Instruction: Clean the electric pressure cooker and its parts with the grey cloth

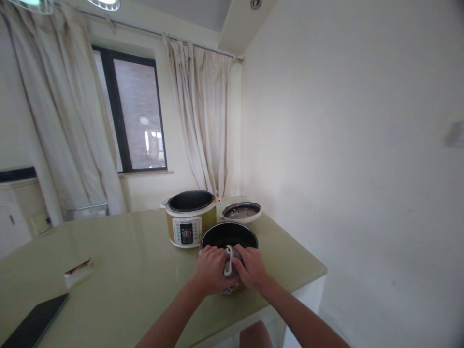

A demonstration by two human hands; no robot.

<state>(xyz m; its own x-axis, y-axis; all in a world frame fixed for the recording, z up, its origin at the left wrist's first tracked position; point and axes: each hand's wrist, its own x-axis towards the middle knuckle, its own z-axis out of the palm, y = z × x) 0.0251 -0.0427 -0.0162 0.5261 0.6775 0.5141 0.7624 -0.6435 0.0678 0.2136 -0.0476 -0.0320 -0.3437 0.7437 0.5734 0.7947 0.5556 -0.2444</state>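
Observation:
Both of my hands grip a bunched grey and white cloth (229, 263) at the near side of a dark inner pot (229, 232). My left hand (213, 268) closes on the cloth from the left. From the right, my right hand (251, 266) is closed on it too, its thumb pressed against the fold. The pot stands upright with its mouth up; my hands hide most of its front wall. Just behind it on the left is a white and gold electric pressure cooker (191, 220), its top uncovered. A round lid (241, 211) lies underside up behind the pot.
The pale green table (134, 261) ends at a rounded corner on the right, close to a white wall (344, 145). On the left lie a dark flat tablet-like object (34, 321) and a small white packet (79, 273). My knee shows below the front edge.

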